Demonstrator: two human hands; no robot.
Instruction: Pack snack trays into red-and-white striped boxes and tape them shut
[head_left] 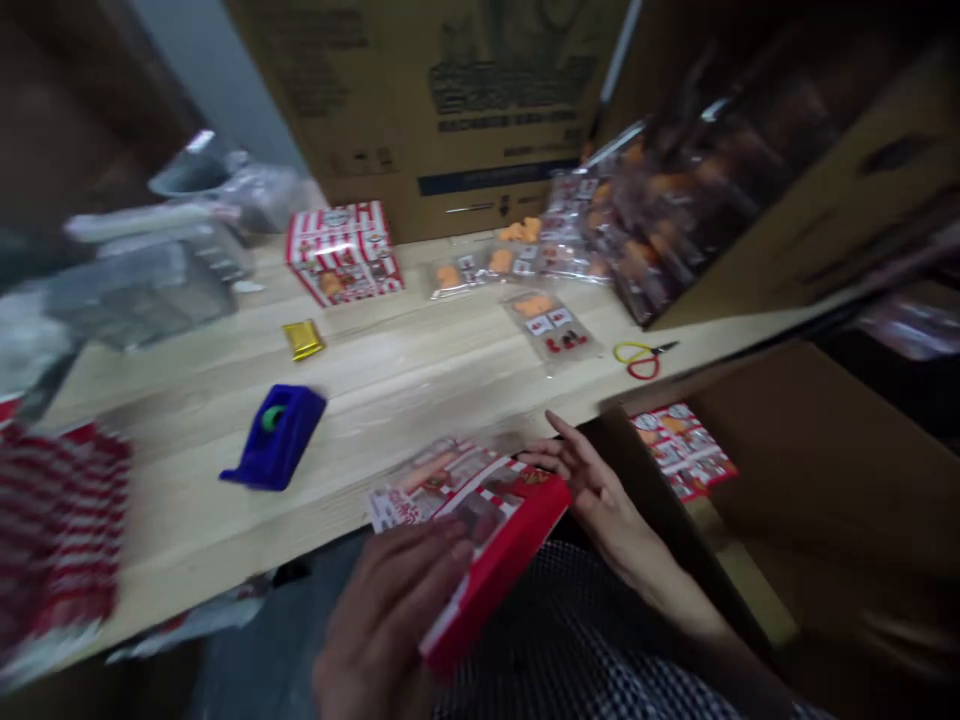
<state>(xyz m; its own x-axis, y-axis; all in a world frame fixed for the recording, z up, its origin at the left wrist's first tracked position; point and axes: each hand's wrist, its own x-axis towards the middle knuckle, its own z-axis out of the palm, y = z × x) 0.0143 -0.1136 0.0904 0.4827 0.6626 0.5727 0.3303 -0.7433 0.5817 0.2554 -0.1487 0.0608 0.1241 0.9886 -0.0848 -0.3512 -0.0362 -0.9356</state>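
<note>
A red and white printed cardboard box [495, 575] is tilted in front of me at the table's front edge, its plain red side towards my body. My left hand [394, 600] grips its near left part, with the fingers over the printed face. Beside the box's right end is my right hand [596, 490], fingers stretched and apart; whether the fingertips touch the box I cannot tell. Past it on the table lie a clear packet of small orange and red pieces [551, 325] and yellow-and-red-handled scissors [643, 358].
A blue tape dispenser [281, 440] and a gold sachet [303, 340] lie on the wooden table. Behind stands a striped box [345, 252]; striped packaging [67, 530] is stacked left. A carton [825, 460] at right holds a printed box [684, 450]. Clear packets [645, 230] spill from another carton.
</note>
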